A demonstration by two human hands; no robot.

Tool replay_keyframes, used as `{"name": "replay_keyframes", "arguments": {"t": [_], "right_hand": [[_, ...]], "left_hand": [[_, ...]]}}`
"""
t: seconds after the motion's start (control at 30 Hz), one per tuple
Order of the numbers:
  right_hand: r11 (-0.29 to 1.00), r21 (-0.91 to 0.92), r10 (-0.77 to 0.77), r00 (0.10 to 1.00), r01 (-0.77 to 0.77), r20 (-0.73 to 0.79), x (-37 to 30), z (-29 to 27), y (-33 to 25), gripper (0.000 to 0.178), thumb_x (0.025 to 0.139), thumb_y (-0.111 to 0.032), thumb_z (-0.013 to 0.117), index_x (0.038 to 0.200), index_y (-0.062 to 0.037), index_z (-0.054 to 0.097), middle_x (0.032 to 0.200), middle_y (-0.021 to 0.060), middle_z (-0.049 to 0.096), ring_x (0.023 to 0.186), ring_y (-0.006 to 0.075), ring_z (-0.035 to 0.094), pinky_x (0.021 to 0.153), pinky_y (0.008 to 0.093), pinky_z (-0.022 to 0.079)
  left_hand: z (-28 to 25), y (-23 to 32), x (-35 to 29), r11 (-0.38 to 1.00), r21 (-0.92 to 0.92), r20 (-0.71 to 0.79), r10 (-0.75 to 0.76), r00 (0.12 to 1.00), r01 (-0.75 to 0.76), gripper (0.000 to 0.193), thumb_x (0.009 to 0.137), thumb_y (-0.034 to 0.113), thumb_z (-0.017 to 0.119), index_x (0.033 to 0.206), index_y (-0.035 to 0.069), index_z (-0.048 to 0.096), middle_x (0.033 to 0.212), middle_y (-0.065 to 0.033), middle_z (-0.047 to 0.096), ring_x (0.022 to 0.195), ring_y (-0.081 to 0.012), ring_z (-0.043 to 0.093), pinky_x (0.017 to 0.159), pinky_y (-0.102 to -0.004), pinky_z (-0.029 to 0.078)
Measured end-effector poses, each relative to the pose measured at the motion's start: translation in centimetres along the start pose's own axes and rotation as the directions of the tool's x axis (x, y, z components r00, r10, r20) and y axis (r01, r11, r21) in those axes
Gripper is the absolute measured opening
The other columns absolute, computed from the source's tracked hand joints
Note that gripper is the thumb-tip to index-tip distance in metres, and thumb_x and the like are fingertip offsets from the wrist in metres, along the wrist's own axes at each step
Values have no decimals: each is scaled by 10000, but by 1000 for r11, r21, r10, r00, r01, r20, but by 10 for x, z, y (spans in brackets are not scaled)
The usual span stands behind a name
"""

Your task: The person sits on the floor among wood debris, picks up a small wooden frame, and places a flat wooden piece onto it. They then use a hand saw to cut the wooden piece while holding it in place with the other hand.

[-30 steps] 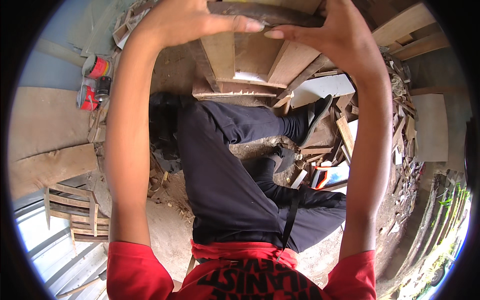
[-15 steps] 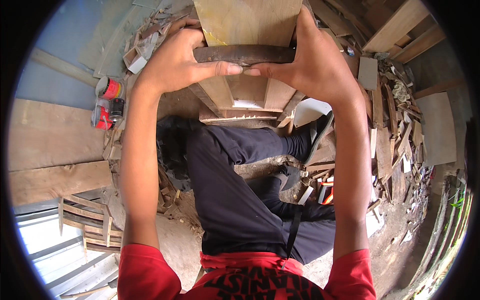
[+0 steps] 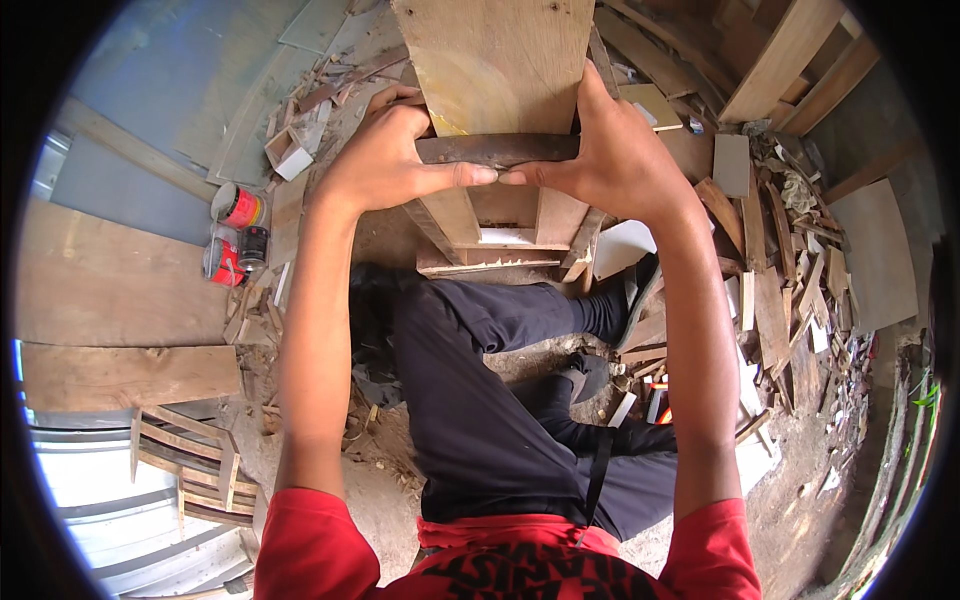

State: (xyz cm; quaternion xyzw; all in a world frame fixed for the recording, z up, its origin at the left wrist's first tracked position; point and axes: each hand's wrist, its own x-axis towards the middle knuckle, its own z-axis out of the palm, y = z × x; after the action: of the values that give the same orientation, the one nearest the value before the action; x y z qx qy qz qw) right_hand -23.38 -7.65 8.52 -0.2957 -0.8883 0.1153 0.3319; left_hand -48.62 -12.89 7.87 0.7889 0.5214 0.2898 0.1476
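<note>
A dark curved strip that looks like a scraper blade [image 3: 498, 150] spans the near end of a pale wooden board [image 3: 500, 70] with a yellowish stain. My left hand [image 3: 385, 165] is wrapped round the left end of the strip, fingers hidden behind the board's left edge. My right hand [image 3: 625, 150] grips the right end in the same way. Both thumbs lie along the near face of the strip, their tips almost meeting at its middle. The board rests on a wooden stand [image 3: 490, 258] in front of my legs.
Red and black cans [image 3: 238, 208] stand at the left. Near them lie wide boards [image 3: 120, 280] and a slatted wooden frame [image 3: 195, 460]. Wood offcuts [image 3: 770, 300] are heaped on the right. An orange-and-black handled tool [image 3: 657, 402] lies by my foot.
The strip, the board and my hands now sit lower in the view and look a little smaller; the surroundings have shifted slightly right and down. Both hands keep their hold on the strip.
</note>
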Motion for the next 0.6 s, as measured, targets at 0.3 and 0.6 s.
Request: {"name": "replay_keyframes", "arguments": {"t": [0.3, 0.6], "right_hand": [[995, 79, 62, 996, -56, -64, 0, 1, -4, 769, 943, -481, 620, 1231, 212, 452, 638, 250, 605, 677, 419, 665, 635, 462, 506], [995, 79, 66, 984, -53, -168, 6, 7, 3, 486, 1042, -327, 484, 1046, 156, 538, 601, 238, 575, 604, 429, 617, 565, 493, 454]], "left_hand": [[2, 0, 4, 978, -174, -97, -131, 987, 113, 723, 958, 655, 475, 1100, -25, 676, 1158, -184, 649, 1176, -309, 534, 1063, -386, 366], [-4, 10, 9, 977, -114, -27, -187, 982, 183, 638, 1046, 562, 365, 891, -25, 563, 780, -11, 483, 794, -140, 423, 759, -313, 402]]}}
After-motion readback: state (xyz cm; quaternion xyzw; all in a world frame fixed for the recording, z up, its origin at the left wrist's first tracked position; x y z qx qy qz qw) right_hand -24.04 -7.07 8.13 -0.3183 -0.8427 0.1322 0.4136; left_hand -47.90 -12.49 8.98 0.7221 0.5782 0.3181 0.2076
